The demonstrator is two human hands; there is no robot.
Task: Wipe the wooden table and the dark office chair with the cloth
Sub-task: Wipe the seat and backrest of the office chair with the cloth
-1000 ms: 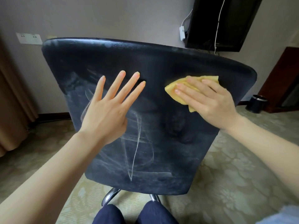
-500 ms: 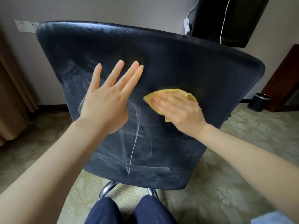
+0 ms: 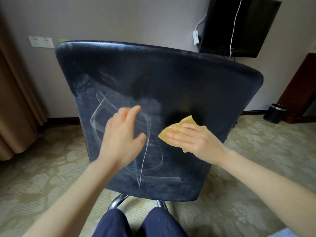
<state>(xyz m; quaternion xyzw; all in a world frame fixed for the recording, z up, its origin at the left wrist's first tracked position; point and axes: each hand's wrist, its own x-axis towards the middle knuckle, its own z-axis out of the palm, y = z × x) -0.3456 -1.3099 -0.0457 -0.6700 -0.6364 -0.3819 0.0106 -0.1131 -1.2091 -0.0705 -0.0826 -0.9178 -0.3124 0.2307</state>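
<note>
Cloth (image 3: 187,120) lower on chair (image 3: 188,79) (fingers (image 3: 177,134) flat)

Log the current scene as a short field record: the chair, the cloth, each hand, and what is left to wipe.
surface: back of the dark office chair, facing the camera
cloth: yellow cloth lying on the chair back, right of centre
right hand: fingers straight, pressing the cloth flat
left hand: blurred, fingers relaxed, holds nothing; contact with the chair unclear
unwiped: pale streaks on the lower left of the back
nearby: dark bin on the floor at right
</note>
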